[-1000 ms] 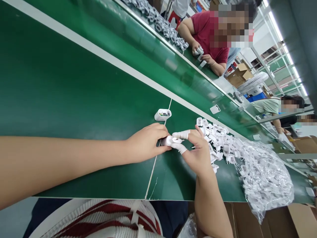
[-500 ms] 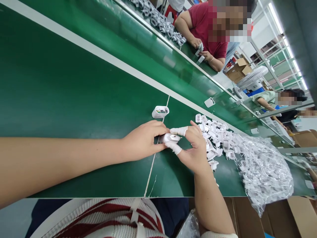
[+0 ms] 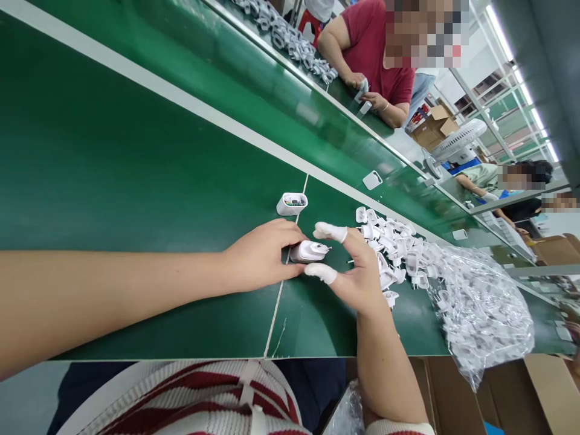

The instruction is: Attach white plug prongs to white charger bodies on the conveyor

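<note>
Left hand (image 3: 263, 257) closed around one end of a small white plug body (image 3: 307, 251), fingers curled over its near side, metal pins pointing away toward the right hand (image 3: 357, 275). Right hand spread, forefinger and thumb (each capped in a white finger cot (image 3: 330, 231)) just beyond the pins, one above and one below, not clearly touching them. Just past the left fingertips, an open white shell (image 3: 292, 203) lying on the green belt (image 3: 136, 169). Beyond the right fingers, a heap of white plug parts (image 3: 394, 248) spilling from a clear plastic bag (image 3: 480, 308). Far across the belt, another person's hands (image 3: 367, 96) busy with a white piece.
</note>
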`<act>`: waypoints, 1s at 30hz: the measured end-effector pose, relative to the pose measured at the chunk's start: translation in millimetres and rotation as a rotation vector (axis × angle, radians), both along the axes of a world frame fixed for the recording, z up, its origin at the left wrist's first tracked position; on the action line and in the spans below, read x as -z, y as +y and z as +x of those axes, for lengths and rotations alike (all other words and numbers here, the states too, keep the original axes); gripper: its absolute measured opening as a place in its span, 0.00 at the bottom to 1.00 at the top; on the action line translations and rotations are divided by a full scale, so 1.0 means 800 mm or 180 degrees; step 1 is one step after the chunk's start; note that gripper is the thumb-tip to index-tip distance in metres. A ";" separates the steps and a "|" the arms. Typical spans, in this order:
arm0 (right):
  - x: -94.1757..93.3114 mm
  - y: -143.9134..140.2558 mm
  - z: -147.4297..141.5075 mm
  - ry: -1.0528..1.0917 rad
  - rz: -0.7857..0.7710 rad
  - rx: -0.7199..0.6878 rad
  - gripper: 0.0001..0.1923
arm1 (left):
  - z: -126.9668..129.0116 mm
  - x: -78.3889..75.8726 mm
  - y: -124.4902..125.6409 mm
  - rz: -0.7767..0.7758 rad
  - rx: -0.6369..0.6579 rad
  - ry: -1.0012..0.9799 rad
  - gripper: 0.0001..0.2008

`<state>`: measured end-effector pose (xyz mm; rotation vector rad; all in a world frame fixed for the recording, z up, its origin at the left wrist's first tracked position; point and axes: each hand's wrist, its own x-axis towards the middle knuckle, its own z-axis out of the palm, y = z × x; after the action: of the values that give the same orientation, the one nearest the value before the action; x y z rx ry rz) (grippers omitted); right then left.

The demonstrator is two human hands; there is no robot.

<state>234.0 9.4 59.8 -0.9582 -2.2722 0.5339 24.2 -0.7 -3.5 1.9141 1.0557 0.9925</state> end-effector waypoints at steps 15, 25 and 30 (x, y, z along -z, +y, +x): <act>0.002 -0.001 -0.008 -0.0028 -0.0100 0.0185 0.11 | 0.001 -0.002 0.001 -0.0118 0.0051 0.0000 0.04; 0.007 -0.004 -0.011 0.0176 -0.0271 0.0310 0.09 | 0.001 -0.005 0.001 -0.0132 0.0015 0.0108 0.03; 0.005 -0.007 -0.011 -0.0096 0.0046 0.0308 0.10 | 0.001 -0.005 0.002 -0.0105 0.0002 0.0140 0.03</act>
<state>224.8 4.1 55.6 -1.0694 -2.2400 0.4635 24.6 0.7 0.7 1.9172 1.0899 0.9311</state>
